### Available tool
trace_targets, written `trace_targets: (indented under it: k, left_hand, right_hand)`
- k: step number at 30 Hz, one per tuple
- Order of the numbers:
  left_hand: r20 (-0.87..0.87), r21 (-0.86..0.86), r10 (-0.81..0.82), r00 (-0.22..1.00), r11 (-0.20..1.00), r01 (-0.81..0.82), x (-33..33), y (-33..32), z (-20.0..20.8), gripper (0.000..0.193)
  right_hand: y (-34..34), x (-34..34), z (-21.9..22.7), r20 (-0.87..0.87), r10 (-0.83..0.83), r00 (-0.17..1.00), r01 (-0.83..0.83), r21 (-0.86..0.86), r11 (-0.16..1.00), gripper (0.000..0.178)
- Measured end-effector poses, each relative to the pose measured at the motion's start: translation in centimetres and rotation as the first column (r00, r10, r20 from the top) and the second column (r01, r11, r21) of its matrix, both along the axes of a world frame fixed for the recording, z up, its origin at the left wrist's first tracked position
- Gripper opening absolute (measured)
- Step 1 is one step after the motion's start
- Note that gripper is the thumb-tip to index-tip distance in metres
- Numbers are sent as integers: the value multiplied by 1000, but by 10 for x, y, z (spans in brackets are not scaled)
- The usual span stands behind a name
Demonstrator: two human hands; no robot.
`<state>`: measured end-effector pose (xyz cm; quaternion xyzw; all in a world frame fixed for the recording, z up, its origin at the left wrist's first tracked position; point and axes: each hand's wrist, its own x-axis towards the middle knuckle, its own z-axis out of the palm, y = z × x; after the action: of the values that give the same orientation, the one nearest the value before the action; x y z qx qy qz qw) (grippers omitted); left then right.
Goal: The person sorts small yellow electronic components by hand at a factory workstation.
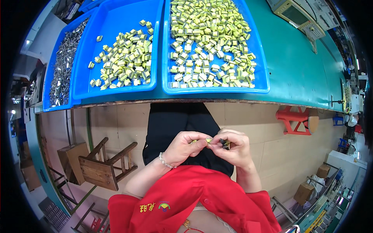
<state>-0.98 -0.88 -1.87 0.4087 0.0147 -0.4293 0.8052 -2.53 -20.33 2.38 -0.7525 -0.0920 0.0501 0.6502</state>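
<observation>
My left hand (185, 148), with a beaded bracelet at the wrist, pinches a small yellow component (208, 140) between thumb and fingertips. My right hand (234, 147) is closed, its thumb and forefinger meeting that same component from the other side. Small dark pieces (224, 144) show between the curled fingers of my right hand; their kind cannot be made out. Both hands are held together above my lap, short of the table edge. The component is mostly covered by fingers.
On the green table (295, 73) stand a blue tray (169, 54) full of yellow block-shaped components, a second blue tray (87, 66) with a smaller heap, and a narrow blue bin (48, 93) of metal parts. An instrument (297, 17) sits far right. Wooden stool (99, 173) left, red stool (293, 118) right.
</observation>
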Motion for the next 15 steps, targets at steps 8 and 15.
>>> trace_targets:
  k: [8,15]
  left_hand:
    - [-361,-297,97,928,931,-213,2,-2,-4,41]
    - [-190,-239,239,952,929,-281,-2,-5,-12,33]
  right_hand:
    - [3,-2,4,-186,-155,970,164,34,986,33]
    - [7,-8,6,243,-125,962,228,-460,858,22]
